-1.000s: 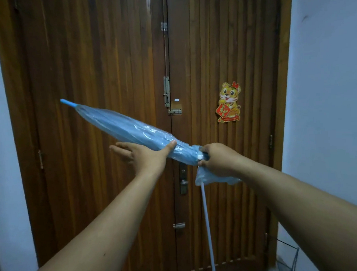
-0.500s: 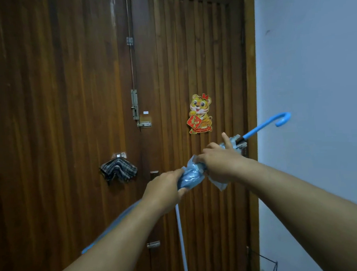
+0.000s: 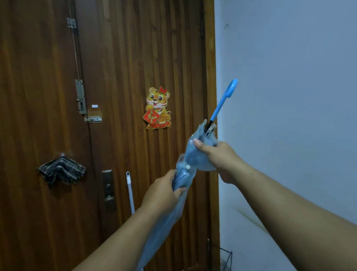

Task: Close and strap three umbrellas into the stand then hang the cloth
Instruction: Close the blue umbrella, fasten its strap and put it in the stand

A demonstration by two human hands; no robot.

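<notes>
Umbrella (image 3: pixel 187 171), folded, slants across the lower middle of the frame with its blue hook handle (image 3: pixel 225 100) raised toward the upper right, probably so the strap can be fastened round the gathered canopy. Left hand (image 3: pixel 163 193) clutches the bunched folds below; right hand (image 3: pixel 217 156) clasps the canopy above, thumb pressed on it, both arms outstretched.

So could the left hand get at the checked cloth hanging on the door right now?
Probably not yet: the left hand grips the folded blue umbrella, which the right hand also holds. The way to the checked cloth on the door looks free once it lets go.
</notes>
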